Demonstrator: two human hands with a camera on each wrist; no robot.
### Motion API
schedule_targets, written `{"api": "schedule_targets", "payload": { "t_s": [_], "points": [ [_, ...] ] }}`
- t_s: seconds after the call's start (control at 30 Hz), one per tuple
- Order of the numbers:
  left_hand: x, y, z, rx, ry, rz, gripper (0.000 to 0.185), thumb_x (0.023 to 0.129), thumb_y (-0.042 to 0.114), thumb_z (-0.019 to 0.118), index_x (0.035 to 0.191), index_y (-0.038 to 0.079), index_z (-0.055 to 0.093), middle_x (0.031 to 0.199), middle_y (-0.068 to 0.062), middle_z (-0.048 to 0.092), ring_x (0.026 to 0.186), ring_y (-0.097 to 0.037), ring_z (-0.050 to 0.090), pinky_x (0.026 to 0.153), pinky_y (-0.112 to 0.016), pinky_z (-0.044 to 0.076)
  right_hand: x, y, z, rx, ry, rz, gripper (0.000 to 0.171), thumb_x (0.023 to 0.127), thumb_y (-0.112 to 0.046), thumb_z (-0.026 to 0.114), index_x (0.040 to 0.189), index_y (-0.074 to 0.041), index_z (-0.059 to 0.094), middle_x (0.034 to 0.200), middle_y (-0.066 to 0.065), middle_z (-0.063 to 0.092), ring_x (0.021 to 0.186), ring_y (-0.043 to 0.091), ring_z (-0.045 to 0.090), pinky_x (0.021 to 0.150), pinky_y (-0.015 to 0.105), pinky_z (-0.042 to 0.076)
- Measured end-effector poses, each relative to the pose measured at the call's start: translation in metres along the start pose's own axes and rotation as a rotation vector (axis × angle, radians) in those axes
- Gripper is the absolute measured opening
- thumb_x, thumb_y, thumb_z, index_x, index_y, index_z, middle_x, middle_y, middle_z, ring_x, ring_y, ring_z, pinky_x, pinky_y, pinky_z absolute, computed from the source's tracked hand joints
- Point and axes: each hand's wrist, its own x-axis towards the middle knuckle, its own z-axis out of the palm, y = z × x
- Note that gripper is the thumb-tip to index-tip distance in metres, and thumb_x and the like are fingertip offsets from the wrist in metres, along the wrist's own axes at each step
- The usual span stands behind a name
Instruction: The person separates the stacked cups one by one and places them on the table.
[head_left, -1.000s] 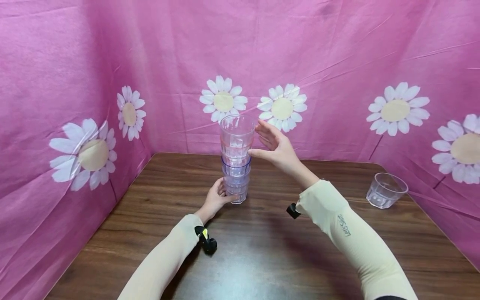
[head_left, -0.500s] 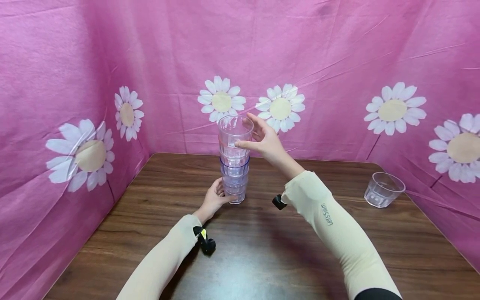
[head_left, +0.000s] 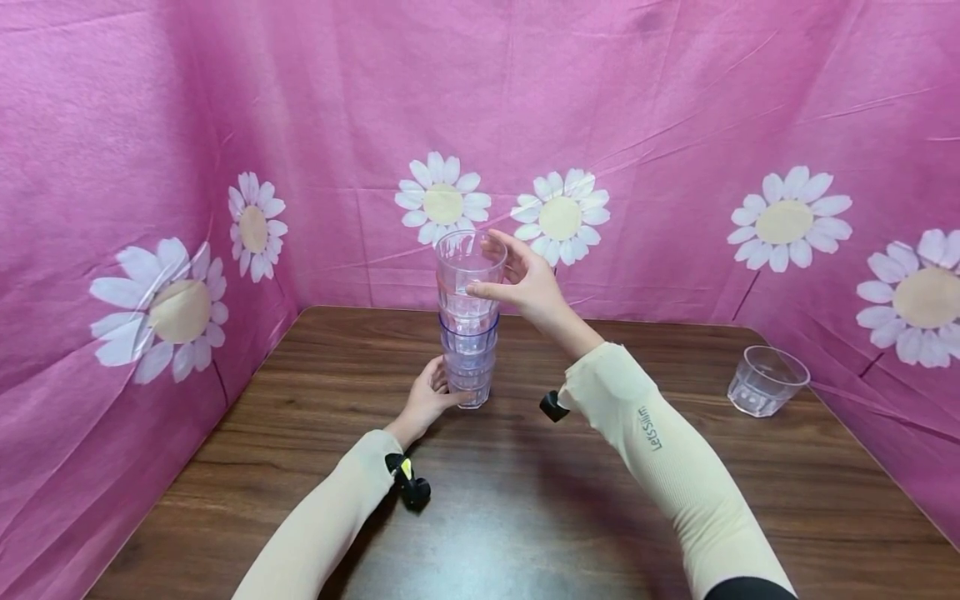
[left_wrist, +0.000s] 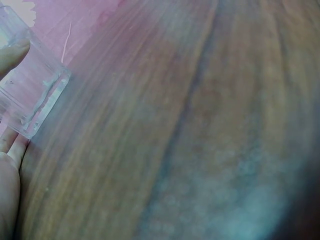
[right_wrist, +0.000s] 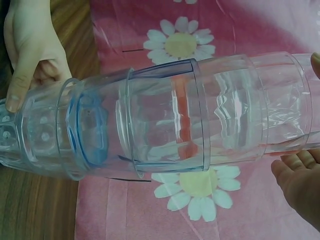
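An upright stack of clear tumblers [head_left: 468, 340] stands mid-table in the head view, one set inside another. A blue rim and a reddish band [right_wrist: 182, 117] show through its walls. Low down, my left hand [head_left: 426, 404] holds the bottom tumbler [left_wrist: 37, 95] between thumb and fingers. At the top, my right hand [head_left: 527, 282] grips the uppermost tumbler [head_left: 456, 260], thumb in front and fingers behind. The right wrist view has the stack lying sideways across it, with my left hand [right_wrist: 37, 50] at the base end and part of my right hand [right_wrist: 300, 185] at the other.
One separate clear tumbler [head_left: 767, 383] stands upright near the right edge of the wooden table [head_left: 495, 517]. A pink cloth [head_left: 337, 125] printed with daisies hangs behind the table and along both sides.
My right hand has moved left onto the top tumbler, its thumb coming across the front and its fingers behind. My left hand has stayed at the base, and the stack stands as before.
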Motion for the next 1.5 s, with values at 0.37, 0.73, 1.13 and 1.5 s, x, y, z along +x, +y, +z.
{"api": "schedule_targets", "payload": {
  "t_s": [0.37,0.73,1.13,1.5],
  "points": [
    [-0.001,-0.003,0.0,0.003,-0.015,0.016,0.075,0.075,-0.011,0.078,0.141,-0.008,0.04,0.133,-0.028,0.056,0.124,-0.037,0.052,0.108,-0.046,0.042,-0.001,0.0,0.0,-0.005,0.036,0.007,0.08,0.076,0.006,0.08,0.147,0.001,0.043,0.14,0.02,0.054,0.129,0.028,0.052,0.11,0.034,0.041],
    [0.0,-0.003,0.0,-0.011,-0.014,0.018,0.074,0.075,-0.016,0.073,0.14,-0.011,0.039,0.135,-0.031,0.052,0.126,-0.04,0.05,0.109,-0.048,0.04,0.001,-0.008,-0.001,-0.03,0.082,-0.028,0.077,0.076,0.001,0.082,0.145,-0.004,0.047,0.137,0.013,0.056,0.111,0.03,0.063,0.093,0.039,0.055],
    [-0.009,0.019,0.002,-0.03,-0.02,0.003,0.071,0.076,-0.017,0.072,0.139,-0.014,0.038,0.136,-0.034,0.05,0.128,-0.044,0.047,0.11,-0.05,0.038,0.001,-0.019,-0.004,0.038,0.092,-0.062,0.079,0.076,0.004,0.08,0.146,-0.001,0.044,0.136,0.012,0.056,0.106,0.024,0.064,0.089,0.036,0.056],
    [-0.012,0.026,0.003,-0.016,-0.021,-0.002,0.071,0.076,-0.018,0.071,0.138,-0.016,0.037,0.134,-0.035,0.05,0.126,-0.044,0.048,0.109,-0.05,0.039,0.0,-0.033,-0.008,0.131,0.11,-0.128,0.078,0.076,0.015,0.075,0.146,0.0,0.044,0.136,0.02,0.05,0.106,0.028,0.063,0.087,0.033,0.057]
  ]
}}
